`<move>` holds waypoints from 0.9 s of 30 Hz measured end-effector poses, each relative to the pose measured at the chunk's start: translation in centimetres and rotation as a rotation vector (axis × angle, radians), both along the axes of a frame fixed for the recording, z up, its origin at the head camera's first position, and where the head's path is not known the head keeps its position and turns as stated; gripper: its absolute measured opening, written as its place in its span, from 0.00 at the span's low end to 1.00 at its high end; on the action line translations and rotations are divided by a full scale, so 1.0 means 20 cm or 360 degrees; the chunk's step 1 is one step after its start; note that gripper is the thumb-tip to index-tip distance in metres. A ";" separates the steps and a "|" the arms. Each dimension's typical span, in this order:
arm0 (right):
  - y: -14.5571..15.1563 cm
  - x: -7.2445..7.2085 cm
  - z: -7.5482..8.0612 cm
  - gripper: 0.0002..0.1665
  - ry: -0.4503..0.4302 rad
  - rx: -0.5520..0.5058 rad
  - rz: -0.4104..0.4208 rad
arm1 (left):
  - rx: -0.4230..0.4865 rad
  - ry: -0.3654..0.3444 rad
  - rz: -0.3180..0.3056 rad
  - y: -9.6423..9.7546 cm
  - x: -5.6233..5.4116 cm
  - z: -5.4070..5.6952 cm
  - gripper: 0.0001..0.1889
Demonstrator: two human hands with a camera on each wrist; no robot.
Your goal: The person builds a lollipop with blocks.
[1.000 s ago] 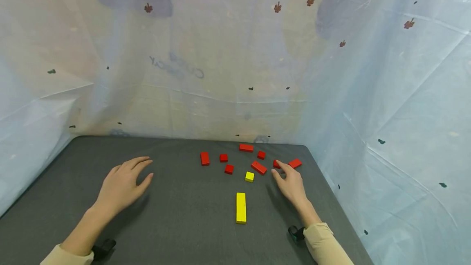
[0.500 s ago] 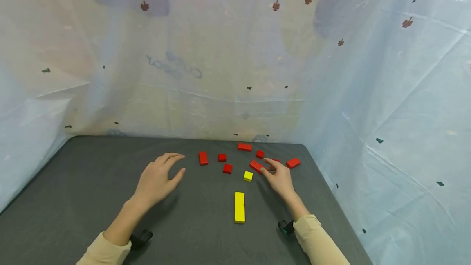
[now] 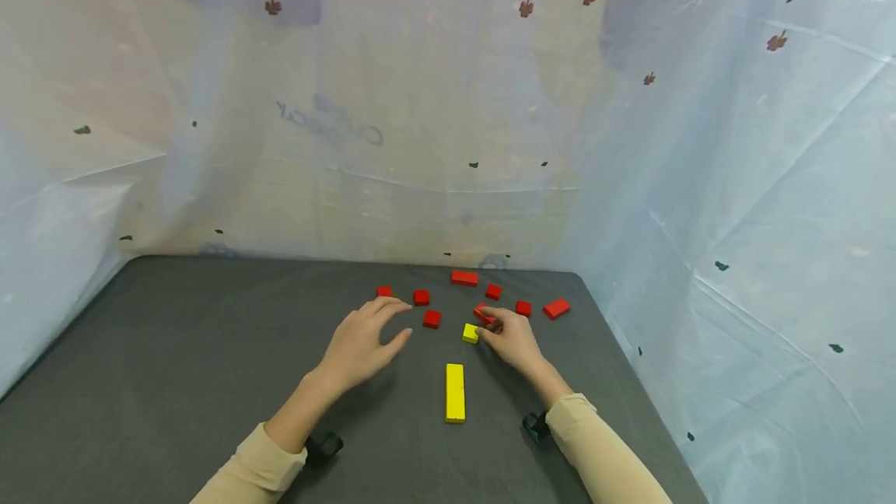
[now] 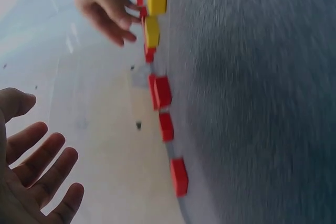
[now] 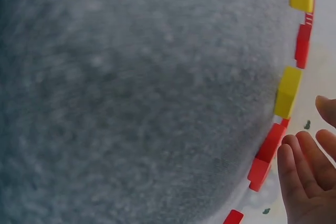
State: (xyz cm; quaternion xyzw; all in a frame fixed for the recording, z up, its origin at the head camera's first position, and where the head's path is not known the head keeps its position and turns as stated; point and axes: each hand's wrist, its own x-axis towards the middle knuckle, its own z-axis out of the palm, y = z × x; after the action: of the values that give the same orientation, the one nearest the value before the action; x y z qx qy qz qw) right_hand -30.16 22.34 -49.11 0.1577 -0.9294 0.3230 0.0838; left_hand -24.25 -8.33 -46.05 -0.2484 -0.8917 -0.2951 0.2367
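Only the head view shows the yellow bar (image 3: 455, 393) whole.

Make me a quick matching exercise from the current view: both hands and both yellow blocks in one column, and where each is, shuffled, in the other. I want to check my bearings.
1. Left hand
2. Long yellow block
3. Right hand
4. Small yellow block

A. nearest the person of all the blocks
B. in the head view, hides part of a red block close to the small yellow block
C. farther from the person than the other yellow block
D. in the head view, hides part of the leftmost red block

Pairs: 1-D, 2-A, 3-B, 4-C
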 end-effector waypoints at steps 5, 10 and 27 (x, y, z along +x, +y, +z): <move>-0.02 0.00 -0.01 0.26 -0.0018 0.0080 0.0066 | -0.0087 -0.0076 -0.0095 0.10 -0.01 -0.02 0.20; -0.03 0.00 0.00 0.23 -0.0007 0.0185 0.0092 | -0.0223 -0.0178 -0.0195 0.17 -0.02 -0.04 0.22; -0.02 0.00 -0.02 0.16 0.0029 0.0318 0.0201 | -0.0804 -0.0480 -0.0477 0.32 -0.02 -0.13 0.39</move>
State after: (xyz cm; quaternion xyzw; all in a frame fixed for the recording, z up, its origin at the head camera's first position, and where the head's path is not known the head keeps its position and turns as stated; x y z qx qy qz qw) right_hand -30.13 21.89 -49.59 0.2265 -0.9443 0.2319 0.0556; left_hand -24.74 -2.00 -48.70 -0.3814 -0.9152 -0.1298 -0.0131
